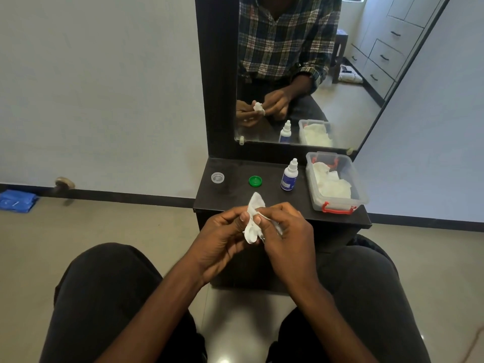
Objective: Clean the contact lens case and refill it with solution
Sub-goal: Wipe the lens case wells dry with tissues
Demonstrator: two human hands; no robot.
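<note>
Two caps, a clear cap and a green cap, lie off on the shelf near the solution bottle, while the left hand and right hand pinch a white tissue, probably around the hidden case, so filling is left.

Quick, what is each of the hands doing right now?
Left hand: closed on the white tissue.
Right hand: closed on the same tissue, pinching it; anything wrapped inside cannot be told.
</note>
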